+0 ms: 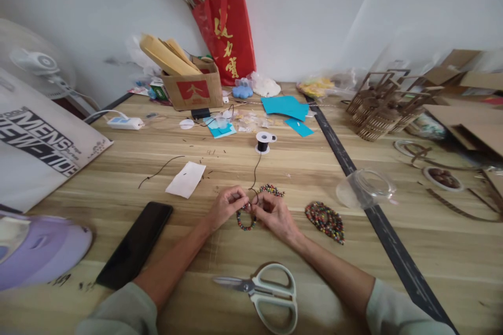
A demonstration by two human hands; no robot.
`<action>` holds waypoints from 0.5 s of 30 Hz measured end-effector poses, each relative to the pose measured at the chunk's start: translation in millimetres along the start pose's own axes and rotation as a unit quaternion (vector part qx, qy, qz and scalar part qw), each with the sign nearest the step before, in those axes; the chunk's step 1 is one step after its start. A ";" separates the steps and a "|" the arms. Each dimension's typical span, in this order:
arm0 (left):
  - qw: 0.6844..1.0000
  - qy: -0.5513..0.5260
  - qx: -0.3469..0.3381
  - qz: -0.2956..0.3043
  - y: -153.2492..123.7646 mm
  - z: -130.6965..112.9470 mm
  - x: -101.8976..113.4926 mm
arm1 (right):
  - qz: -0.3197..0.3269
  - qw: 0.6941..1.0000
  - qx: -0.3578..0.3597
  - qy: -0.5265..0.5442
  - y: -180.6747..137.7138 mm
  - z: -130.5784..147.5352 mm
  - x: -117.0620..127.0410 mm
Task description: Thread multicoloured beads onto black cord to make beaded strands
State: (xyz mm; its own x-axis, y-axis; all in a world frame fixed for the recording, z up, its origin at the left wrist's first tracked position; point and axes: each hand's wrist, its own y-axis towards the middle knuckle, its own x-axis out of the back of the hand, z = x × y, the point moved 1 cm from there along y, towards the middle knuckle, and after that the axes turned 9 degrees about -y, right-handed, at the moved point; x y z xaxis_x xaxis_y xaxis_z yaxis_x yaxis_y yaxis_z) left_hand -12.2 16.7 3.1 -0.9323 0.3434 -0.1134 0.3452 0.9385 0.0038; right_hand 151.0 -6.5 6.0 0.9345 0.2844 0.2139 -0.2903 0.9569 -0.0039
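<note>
Both my hands meet over the middle of the table, closed around the top of a small loop of multicoloured beads, a beaded bracelet [246, 227]. My left hand [229, 206] pinches it from the left, fingertips together. From the other side my right hand [276, 214] pinches at the same spot, where a black cord [256, 172] runs up to a white spool [263, 142]. The exact point of grip is hidden by my fingers. Behind my right hand lies a short strand of beads [272, 190]. A bigger pile of bead strands [325, 221] rests to its right.
Scissors [271, 293] with pale handles lie near me. On the left are a black phone [135, 245], a white paper piece [186, 179] and a purple device [43, 251]. A clear plastic container [365, 189] and small woven baskets [381, 107] stand right. Blue sheets [285, 107] lie behind.
</note>
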 end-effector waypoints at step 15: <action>0.999 0.039 -0.011 -0.012 -2.1 -1.9 -1.6 | 0.009 1.000 0.006 -0.015 0.1 1.4 1.9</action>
State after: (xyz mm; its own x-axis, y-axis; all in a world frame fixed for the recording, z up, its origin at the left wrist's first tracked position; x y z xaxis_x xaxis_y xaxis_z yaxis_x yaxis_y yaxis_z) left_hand -11.6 14.3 5.2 -0.9461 0.3218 -0.0361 0.3212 0.9467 0.0232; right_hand 152.5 -5.9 7.7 0.9223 0.3005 0.2430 -0.3108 0.9505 0.0043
